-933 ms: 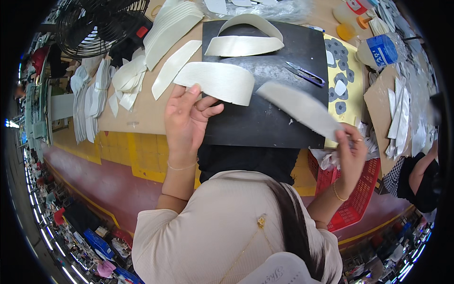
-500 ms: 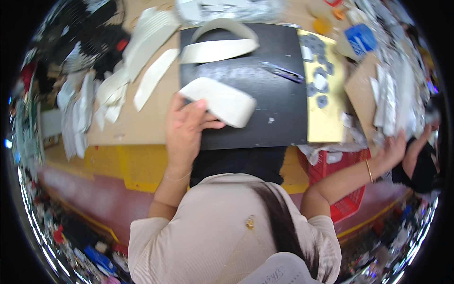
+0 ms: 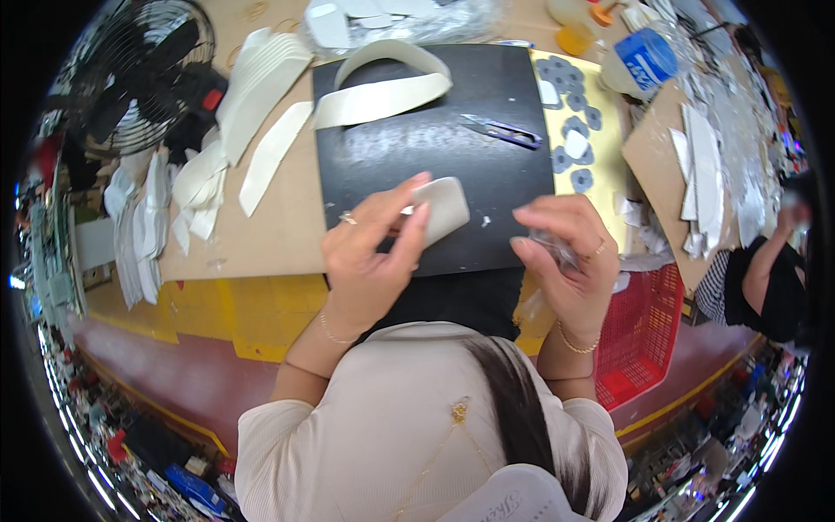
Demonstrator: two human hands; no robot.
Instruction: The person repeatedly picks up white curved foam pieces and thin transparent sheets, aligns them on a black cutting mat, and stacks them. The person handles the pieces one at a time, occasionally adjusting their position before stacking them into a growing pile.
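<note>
A pale cream, smooth strip-like piece (image 3: pixel 448 211) is pinched between the thumb and fingers of my left hand (image 3: pixel 372 244), above the near part of a black mat (image 3: pixel 513 209). Part of the piece is hidden behind those fingers. To its right, my right hand (image 3: pixel 574 257) is closed on a crumpled clear plastic bag (image 3: pixel 553 247), its fingertips pointing toward the piece but apart from it. Farther back on the mat lies a curved cream strip (image 3: pixel 383 100) bent into a loop. Purple-handled thread snips (image 3: pixel 504 131) rest on the mat, right of the loop.
Stacked cream strips (image 3: pixel 261 91) and a single strip (image 3: pixel 275 158) lie left of the mat, near a black fan (image 3: pixel 143 74). On the right are a yellow sheet (image 3: pixel 600 187) with grey pieces, a blue-labelled jar (image 3: pixel 642 63), white strips (image 3: pixel 703 174) and a red basket (image 3: pixel 639 339).
My right hand has come from the far right to the mat's right edge, now with clear plastic in it. The cream piece has turned in my left hand, which moved slightly right.
</note>
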